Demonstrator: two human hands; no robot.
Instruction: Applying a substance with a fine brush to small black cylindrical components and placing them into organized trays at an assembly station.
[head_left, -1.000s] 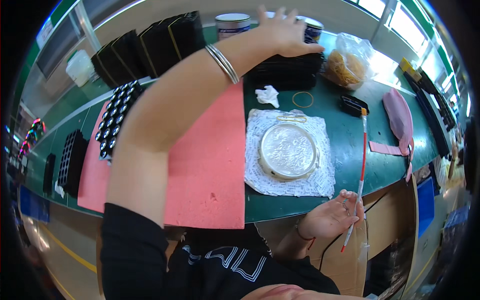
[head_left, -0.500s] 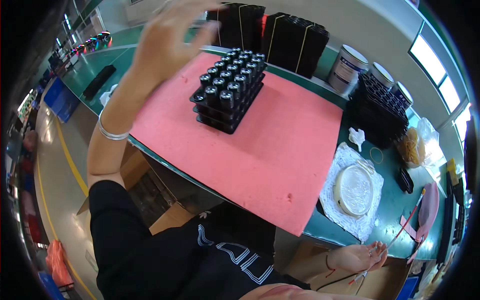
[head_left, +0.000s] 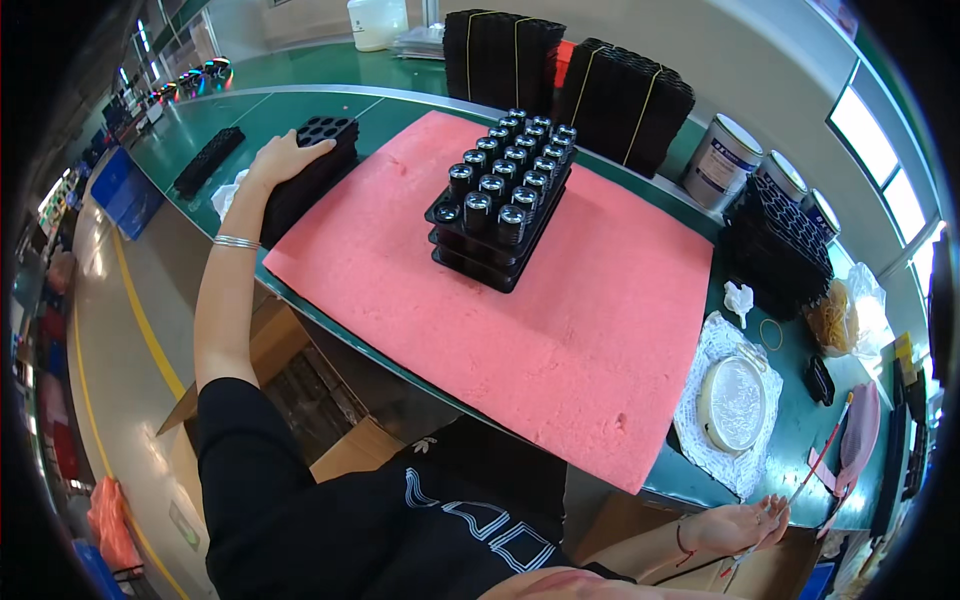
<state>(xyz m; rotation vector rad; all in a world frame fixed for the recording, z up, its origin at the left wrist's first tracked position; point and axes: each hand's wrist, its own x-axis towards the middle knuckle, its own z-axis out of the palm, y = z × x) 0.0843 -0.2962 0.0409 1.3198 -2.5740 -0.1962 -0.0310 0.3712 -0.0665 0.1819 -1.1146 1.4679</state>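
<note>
A stack of black plastic trays with round holes (head_left: 322, 178) stands at the left edge of the pink mat. My left hand (head_left: 283, 160) lies over its top, with the thumb across it and the other fingers mostly hidden on the far side. At the mat's back middle, stacked black trays (head_left: 480, 250) hold several upright dark cylinders with shiny silver tops (head_left: 511, 222). My right hand (head_left: 742, 524), palm up at the lower right, has its fingers curled around a thin red-and-white stick (head_left: 822, 450).
The pink mat (head_left: 480, 370) covers the green table. Banded black tray stacks (head_left: 505, 60) and metal cans (head_left: 720, 165) line the back. A round, film-covered dish (head_left: 733, 403) rests on white wrapping at right. An open cardboard box (head_left: 345, 440) sits below the table's front edge.
My left hand has come down from high in the air onto the left tray stack. My right hand keeps its hold on the stick. The whole view has shifted slightly.
</note>
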